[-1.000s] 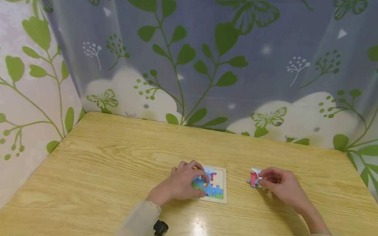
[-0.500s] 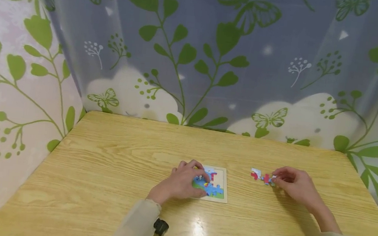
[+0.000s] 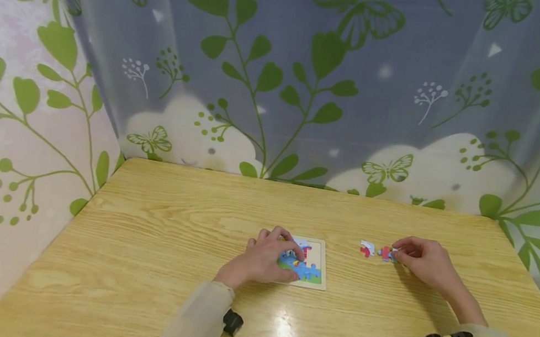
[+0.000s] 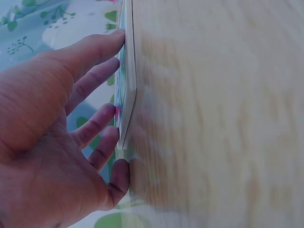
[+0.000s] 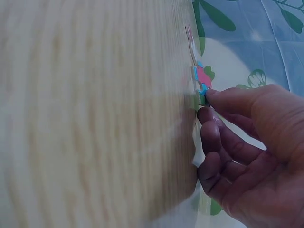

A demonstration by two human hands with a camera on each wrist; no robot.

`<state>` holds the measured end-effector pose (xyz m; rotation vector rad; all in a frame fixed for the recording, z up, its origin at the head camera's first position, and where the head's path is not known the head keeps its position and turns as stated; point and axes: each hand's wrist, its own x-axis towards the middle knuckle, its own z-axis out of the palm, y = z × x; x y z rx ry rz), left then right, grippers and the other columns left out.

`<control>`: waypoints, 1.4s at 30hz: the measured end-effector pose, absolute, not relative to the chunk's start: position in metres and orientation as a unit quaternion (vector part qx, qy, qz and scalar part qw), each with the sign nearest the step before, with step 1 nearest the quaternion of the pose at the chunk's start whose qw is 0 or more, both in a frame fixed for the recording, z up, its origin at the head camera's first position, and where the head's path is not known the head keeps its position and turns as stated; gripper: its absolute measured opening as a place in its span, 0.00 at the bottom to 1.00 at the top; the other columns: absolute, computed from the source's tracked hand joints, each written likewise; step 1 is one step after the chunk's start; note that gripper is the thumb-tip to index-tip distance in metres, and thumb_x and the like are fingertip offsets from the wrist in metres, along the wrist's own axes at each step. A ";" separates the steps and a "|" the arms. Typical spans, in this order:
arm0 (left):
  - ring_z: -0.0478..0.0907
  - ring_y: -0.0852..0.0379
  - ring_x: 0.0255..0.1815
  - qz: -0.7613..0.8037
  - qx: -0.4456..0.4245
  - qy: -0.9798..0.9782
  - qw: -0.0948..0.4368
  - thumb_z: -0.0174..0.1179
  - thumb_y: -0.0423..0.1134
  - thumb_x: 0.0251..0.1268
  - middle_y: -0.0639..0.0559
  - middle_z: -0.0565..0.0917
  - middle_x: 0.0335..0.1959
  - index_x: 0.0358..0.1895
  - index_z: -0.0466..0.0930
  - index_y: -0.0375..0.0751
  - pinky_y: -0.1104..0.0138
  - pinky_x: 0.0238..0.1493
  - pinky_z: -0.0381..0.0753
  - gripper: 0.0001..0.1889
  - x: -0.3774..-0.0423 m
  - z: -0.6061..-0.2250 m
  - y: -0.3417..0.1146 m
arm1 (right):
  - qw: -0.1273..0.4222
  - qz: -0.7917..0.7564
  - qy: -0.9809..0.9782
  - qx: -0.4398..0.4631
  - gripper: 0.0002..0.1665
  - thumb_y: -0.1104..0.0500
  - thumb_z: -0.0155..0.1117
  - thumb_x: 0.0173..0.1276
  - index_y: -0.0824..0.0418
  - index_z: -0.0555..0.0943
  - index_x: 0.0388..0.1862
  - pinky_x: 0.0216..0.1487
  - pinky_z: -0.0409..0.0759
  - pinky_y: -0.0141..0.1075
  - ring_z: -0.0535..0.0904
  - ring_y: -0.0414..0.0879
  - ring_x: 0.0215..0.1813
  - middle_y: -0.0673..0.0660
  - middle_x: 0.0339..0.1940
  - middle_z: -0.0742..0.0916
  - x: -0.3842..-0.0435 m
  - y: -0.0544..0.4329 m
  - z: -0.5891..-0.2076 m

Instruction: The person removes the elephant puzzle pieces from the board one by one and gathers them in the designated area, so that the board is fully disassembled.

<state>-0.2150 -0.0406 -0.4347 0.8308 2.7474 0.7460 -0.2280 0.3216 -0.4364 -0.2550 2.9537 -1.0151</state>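
A small jigsaw board point(image 3: 324, 265) with a pale frame lies on the table. Its picture is blue and green, with a bare patch at the upper right. My left hand point(image 3: 267, 257) rests on its left part, fingers spread and bent, hiding much of the picture. In the left wrist view, fingertips touch the face of the board point(image 4: 129, 80). Right of the board, my right hand point(image 3: 424, 263) pinches a red and blue puzzle piece point(image 3: 385, 253) between thumb and finger; in the right wrist view the piece point(image 5: 203, 77) stands out from the thumb tip. Just left of it lies a white and red puzzle piece point(image 3: 367, 248).
The wood-grain table point(image 3: 168, 223) reaches back to a blue curtain point(image 3: 280, 80) with leaves and butterflies. Patterned cloth also hangs at both sides. A black device is strapped at each wrist.
My right hand has moved right with the red and blue piece, drawing it apart from the white and red one, which now lies by itself. My left hand stays on the board.
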 end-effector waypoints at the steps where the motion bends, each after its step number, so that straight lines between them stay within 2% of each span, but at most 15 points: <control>1: 0.56 0.49 0.49 0.251 0.279 0.923 0.088 0.61 0.55 0.49 0.60 0.61 0.52 0.41 0.74 0.68 0.50 0.42 0.56 0.14 -0.215 -0.434 -0.040 | 0.004 -0.322 0.943 -0.082 0.15 0.49 0.60 0.60 0.58 0.78 0.40 0.26 0.72 0.37 0.76 0.46 0.31 0.53 0.31 0.82 -0.229 0.322 -0.436; 12: 0.56 0.49 0.49 0.251 0.267 0.925 0.093 0.62 0.55 0.48 0.61 0.61 0.51 0.41 0.74 0.68 0.51 0.40 0.56 0.14 -0.214 -0.432 -0.038 | -0.002 -0.306 0.948 -0.092 0.13 0.50 0.59 0.61 0.56 0.79 0.39 0.27 0.71 0.37 0.75 0.46 0.31 0.52 0.29 0.81 -0.234 0.324 -0.441; 24: 0.56 0.49 0.49 0.256 0.260 0.926 0.099 0.63 0.55 0.47 0.61 0.60 0.51 0.39 0.74 0.69 0.56 0.37 0.55 0.13 -0.214 -0.432 -0.038 | -0.023 -0.319 0.943 -0.096 0.13 0.50 0.60 0.60 0.56 0.79 0.39 0.27 0.73 0.36 0.77 0.46 0.33 0.53 0.31 0.82 -0.226 0.318 -0.440; 32: 0.56 0.48 0.49 0.251 0.256 0.928 0.101 0.64 0.56 0.46 0.61 0.60 0.52 0.37 0.73 0.67 0.56 0.36 0.56 0.13 -0.216 -0.432 -0.038 | -0.013 -0.330 0.938 -0.100 0.14 0.46 0.60 0.59 0.53 0.79 0.39 0.30 0.74 0.38 0.77 0.46 0.35 0.51 0.33 0.81 -0.219 0.304 -0.436; 42: 0.56 0.48 0.50 0.247 0.248 0.931 0.103 0.64 0.56 0.45 0.61 0.61 0.52 0.36 0.74 0.67 0.56 0.35 0.56 0.14 -0.217 -0.431 -0.037 | 0.012 -0.368 0.923 -0.115 0.17 0.46 0.61 0.58 0.53 0.78 0.42 0.27 0.74 0.36 0.76 0.47 0.36 0.51 0.34 0.81 -0.212 0.286 -0.433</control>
